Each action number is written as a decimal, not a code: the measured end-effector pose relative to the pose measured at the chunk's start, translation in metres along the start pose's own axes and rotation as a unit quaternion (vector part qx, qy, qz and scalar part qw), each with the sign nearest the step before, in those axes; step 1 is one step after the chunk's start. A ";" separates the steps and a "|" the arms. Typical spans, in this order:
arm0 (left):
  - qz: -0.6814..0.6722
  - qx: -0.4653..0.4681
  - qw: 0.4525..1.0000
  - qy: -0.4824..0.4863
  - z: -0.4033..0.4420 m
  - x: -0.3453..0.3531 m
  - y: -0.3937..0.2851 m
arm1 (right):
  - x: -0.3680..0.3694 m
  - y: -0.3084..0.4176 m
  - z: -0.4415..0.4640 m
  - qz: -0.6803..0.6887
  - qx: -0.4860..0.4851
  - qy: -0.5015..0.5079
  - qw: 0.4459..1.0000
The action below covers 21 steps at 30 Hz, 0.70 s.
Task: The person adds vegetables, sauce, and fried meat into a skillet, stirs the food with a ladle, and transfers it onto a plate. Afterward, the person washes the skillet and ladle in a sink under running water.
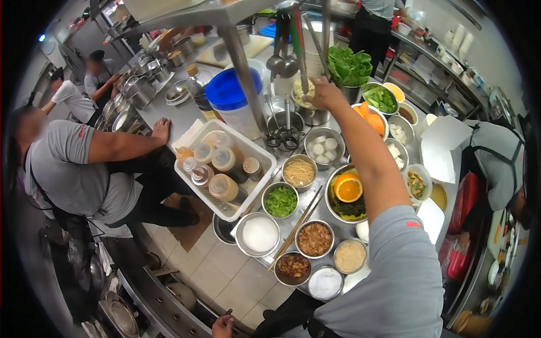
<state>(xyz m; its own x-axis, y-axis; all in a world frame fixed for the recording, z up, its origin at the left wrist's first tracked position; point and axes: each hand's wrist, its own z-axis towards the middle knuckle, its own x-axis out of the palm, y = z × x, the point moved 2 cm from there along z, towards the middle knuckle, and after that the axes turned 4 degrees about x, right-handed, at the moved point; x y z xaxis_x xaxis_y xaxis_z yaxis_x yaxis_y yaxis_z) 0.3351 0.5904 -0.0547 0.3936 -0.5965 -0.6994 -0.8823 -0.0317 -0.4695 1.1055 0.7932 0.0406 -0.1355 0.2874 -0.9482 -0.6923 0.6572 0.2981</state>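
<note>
My right hand point(325, 94) is stretched across the counter to the far side, at the rim of a metal container of pale shredded vegetable point(301, 89). Its fingers look spread, and I see nothing held in them. Low in the view, my left hand point(223, 326) is closed around a small dark object, only its tip showing. Under my right arm stand a bowl of white round pieces point(324, 148), a bowl of thin yellow strips point(299, 171) and a bowl with an orange half point(348, 187) on dark leaves. Leafy greens point(349, 66) rise beside the right hand.
A white basket of squeeze bottles point(224, 159) sits at the left edge. Ladles point(283, 65) hang by a metal post point(246, 73). Chopsticks point(297, 227) lie between the near bowls. A co-worker point(93, 163) leans on the counter at left; another person point(496, 152) is at right.
</note>
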 end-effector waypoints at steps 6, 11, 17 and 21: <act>-0.078 -0.120 0.990 0.012 -0.035 -0.004 -0.026 | 0.012 0.019 0.029 -0.137 -0.070 0.094 0.984; -0.123 -0.136 0.982 0.041 -0.040 0.014 -0.019 | 0.035 0.003 0.051 -0.144 -0.116 0.030 0.982; -0.104 -0.142 0.983 0.041 -0.045 0.010 -0.037 | 0.021 0.008 0.045 -0.091 -0.121 0.064 0.986; -0.045 -0.127 0.990 0.046 -0.047 0.010 -0.033 | 0.011 0.018 0.030 -0.024 -0.068 0.042 0.996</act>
<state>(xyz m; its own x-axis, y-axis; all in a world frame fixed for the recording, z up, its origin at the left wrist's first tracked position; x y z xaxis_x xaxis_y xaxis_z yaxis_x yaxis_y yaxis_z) 0.3564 0.5480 -0.0209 0.4595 -0.6519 -0.6032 -0.8853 -0.2815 -0.3702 1.1124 0.8291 0.0391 -0.1544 0.1943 -0.9687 -0.7887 0.5663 0.2393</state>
